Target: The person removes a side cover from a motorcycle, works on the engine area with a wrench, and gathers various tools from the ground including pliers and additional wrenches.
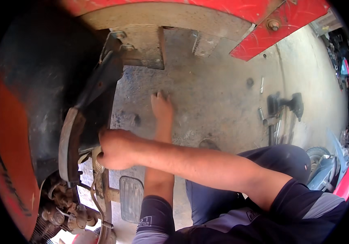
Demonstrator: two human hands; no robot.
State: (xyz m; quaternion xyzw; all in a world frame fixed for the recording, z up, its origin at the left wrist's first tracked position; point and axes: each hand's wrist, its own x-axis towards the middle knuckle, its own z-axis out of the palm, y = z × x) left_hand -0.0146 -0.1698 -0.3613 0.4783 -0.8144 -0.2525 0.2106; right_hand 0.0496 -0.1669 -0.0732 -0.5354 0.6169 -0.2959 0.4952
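Note:
My right arm crosses over the left one. My right hand (119, 149) is closed in a fist beside the vehicle's dirty metal frame tube (101, 185); what lies inside its fingers is hidden. Lower down, my left hand (162, 105) reaches over the concrete floor with its fingers bent and slightly apart, and nothing shows in it. Left of my right hand is a worn grey curved strip (68, 144) on the black body panel (40, 93). A ribbed foot pedal (131, 199) sits below my right hand, left of my left forearm.
A red panel (260, 38) and a rusty beam (162, 16) overhang the far side. At right, a cordless power driver (296, 106), a socket (261, 113) and other tools lie on the floor. The engine (58, 211) is at lower left. Red and blue parts (325, 173) stand at right.

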